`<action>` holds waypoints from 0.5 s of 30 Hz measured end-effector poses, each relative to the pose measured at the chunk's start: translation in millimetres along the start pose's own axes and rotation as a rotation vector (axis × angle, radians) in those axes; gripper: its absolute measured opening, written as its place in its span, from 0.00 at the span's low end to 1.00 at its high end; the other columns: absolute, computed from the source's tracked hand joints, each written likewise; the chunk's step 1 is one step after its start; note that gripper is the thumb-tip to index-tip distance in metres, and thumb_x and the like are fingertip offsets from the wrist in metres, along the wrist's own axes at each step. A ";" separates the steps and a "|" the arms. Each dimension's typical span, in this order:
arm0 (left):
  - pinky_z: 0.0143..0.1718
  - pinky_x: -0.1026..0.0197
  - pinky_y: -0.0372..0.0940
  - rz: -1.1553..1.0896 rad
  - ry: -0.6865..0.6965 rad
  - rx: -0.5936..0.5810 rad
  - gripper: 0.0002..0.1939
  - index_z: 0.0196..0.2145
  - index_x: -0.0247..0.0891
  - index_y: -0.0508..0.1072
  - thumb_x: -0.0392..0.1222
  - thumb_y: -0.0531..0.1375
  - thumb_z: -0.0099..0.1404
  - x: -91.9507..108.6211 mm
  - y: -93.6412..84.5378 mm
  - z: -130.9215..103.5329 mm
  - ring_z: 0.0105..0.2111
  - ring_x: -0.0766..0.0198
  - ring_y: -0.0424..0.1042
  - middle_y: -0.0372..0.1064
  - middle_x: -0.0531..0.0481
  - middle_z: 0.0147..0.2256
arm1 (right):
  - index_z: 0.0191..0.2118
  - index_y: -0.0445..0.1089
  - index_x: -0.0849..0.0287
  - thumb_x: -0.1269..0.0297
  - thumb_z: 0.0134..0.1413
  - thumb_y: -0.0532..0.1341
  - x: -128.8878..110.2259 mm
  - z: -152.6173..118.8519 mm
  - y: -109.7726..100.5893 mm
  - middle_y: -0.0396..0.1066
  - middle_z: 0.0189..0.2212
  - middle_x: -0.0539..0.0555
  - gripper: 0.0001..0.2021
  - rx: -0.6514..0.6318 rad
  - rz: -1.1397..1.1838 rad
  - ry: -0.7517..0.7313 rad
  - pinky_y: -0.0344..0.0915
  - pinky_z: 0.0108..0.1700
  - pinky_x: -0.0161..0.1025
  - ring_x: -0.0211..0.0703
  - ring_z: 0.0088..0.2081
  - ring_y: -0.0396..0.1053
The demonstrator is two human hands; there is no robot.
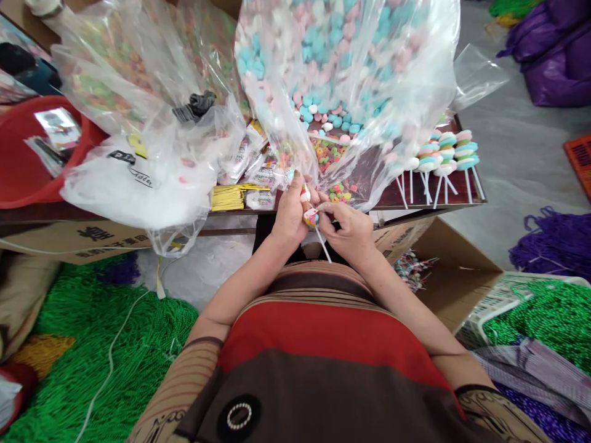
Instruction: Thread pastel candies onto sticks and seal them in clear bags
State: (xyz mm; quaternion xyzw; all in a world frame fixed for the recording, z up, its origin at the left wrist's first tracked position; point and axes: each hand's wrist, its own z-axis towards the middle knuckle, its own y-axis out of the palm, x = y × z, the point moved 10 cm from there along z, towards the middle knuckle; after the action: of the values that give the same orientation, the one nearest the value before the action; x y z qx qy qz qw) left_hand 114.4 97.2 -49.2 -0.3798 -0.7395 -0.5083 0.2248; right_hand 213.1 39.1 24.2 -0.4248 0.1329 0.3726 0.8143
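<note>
Close in front of my body, my left hand is closed around a candy lollipop of colourful pieces on a white stick that points down toward me. My right hand pinches at the lower end of the candy, above the stick. What lies between those fingertips is too small to make out. Just beyond the hands, ring-shaped gummies show in a clear plastic bag. Yellow strips lie stacked left of my left hand, beside small printed packets.
A large clear bag of pastel marshmallows covers the table's middle. Marshmallow lollipops stand at its right end. A red basin and a white plastic bag are on the left. Below right is an open cardboard box; green cords cover the floor.
</note>
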 end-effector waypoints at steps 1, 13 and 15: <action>0.33 0.65 0.69 -0.013 0.006 0.002 0.22 0.33 0.40 0.69 0.62 0.55 0.72 -1.4 -1.0 1.9 0.23 0.69 0.71 0.60 0.60 0.16 | 0.35 0.74 0.54 0.71 0.59 0.58 -2.0 -1.3 -2.6 0.80 0.28 0.50 0.08 0.044 -0.035 -0.017 0.71 0.34 0.34 0.38 0.29 0.77; 0.32 0.66 0.71 0.219 -0.034 -0.283 0.26 0.56 0.47 0.73 0.32 0.66 0.61 -11.0 13.3 -20.4 0.30 0.69 0.75 0.77 0.54 0.36 | 0.34 0.69 0.53 0.68 0.62 0.56 33.4 8.2 -9.6 0.75 0.29 0.50 0.07 0.126 -0.234 0.084 0.66 0.34 0.38 0.40 0.30 0.72; 0.29 0.66 0.71 0.293 -0.032 -0.283 0.23 0.55 0.47 0.74 0.34 0.64 0.63 -13.9 9.9 -19.4 0.26 0.70 0.73 0.76 0.54 0.34 | 0.34 0.69 0.54 0.69 0.62 0.56 32.6 10.5 -5.5 0.75 0.29 0.51 0.07 0.095 -0.207 0.064 0.66 0.34 0.38 0.40 0.31 0.72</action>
State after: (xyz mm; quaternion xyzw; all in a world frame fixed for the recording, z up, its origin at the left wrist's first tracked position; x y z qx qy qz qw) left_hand 129.7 76.5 -46.0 -0.5190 -0.6010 -0.5630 0.2291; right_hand 238.4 61.5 16.4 -0.4090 0.1316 0.2660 0.8629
